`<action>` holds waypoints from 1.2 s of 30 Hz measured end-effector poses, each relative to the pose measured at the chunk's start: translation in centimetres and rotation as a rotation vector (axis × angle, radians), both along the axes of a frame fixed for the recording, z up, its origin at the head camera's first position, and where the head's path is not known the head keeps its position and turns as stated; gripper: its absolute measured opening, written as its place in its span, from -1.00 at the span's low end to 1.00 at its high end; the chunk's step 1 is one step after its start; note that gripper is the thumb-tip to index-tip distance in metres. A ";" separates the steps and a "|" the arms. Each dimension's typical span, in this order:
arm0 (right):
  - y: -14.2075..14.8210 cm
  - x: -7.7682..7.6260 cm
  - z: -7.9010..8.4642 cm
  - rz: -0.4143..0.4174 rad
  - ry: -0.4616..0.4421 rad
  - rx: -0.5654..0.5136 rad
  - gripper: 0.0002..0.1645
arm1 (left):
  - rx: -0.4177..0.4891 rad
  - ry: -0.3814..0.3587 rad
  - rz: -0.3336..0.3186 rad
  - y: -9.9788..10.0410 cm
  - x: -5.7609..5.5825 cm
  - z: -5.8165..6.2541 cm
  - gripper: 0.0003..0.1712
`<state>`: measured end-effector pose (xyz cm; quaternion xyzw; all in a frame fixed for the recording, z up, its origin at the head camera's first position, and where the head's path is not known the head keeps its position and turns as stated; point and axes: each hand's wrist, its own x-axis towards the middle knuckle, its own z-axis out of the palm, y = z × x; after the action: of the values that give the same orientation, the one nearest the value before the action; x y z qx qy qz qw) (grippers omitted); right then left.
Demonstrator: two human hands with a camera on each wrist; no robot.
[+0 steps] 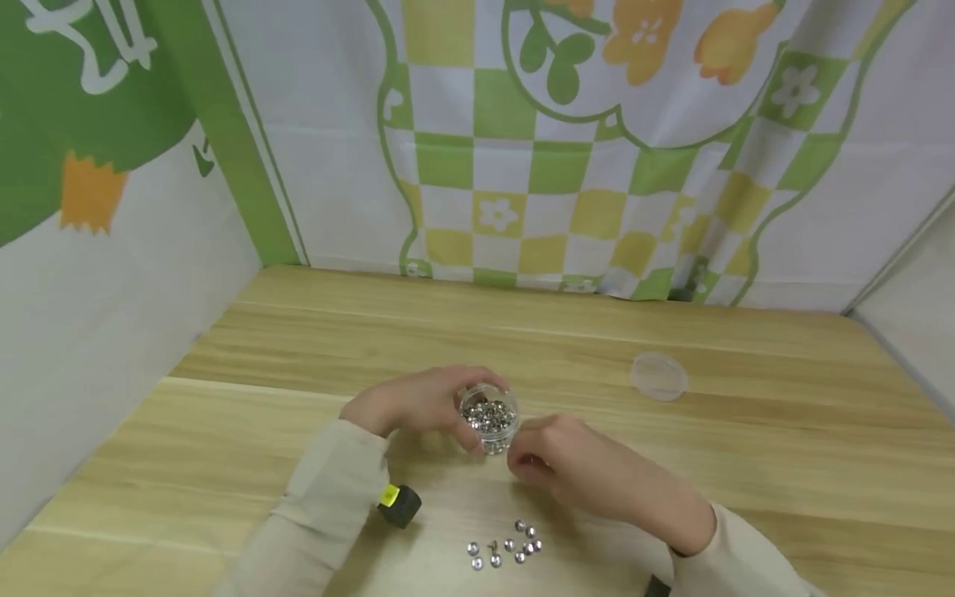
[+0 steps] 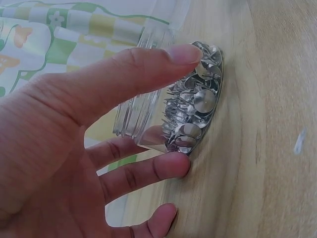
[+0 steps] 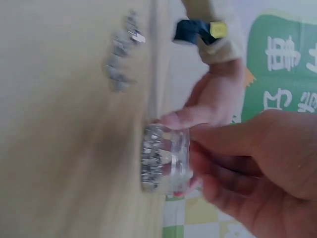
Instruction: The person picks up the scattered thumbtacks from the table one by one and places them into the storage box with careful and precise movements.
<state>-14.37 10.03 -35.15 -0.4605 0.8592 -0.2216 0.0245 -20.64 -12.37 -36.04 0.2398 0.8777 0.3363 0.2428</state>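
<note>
A small clear jar (image 1: 488,419) partly filled with silver thumbtacks (image 2: 190,111) stands upright on the table in front of me. My left hand (image 1: 429,404) grips it from the left, thumb on the near side and fingers round the far side. Beside the jar's right wall is my right hand (image 1: 582,468), its fingers bent. In the right wrist view that hand (image 3: 267,163) is close to the jar's rim; its fingertips are partly hidden, and whether they pinch a thumbtack cannot be told. Several loose thumbtacks (image 1: 510,545) lie nearer to me on the wood.
A clear round lid (image 1: 660,376) lies on the wooden table (image 1: 373,323), to the right and farther back. Patterned cloth (image 1: 500,166) hangs along the back edge, with a white and green panel on the left. A black block with a yellow top (image 1: 399,506) is at my left wrist.
</note>
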 end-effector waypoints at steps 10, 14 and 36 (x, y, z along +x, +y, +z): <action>-1.6 -2.9 0.6 -0.151 0.079 -0.123 -0.85 | 0.026 -0.023 -0.013 0.3 0.1 -0.2 -0.18; -0.2 -1.6 1.5 -0.042 0.020 0.011 -0.95 | 0.027 -0.019 -0.006 0.3 0.3 -0.2 -0.13; -1.5 0.8 1.6 0.046 -0.086 0.269 -0.74 | 0.031 0.010 -0.012 -0.1 0.3 0.0 -0.11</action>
<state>-13.54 8.50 -33.50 -0.4625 0.8686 -0.1236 0.1279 -20.39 -12.46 -36.03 0.2503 0.8722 0.3471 0.2368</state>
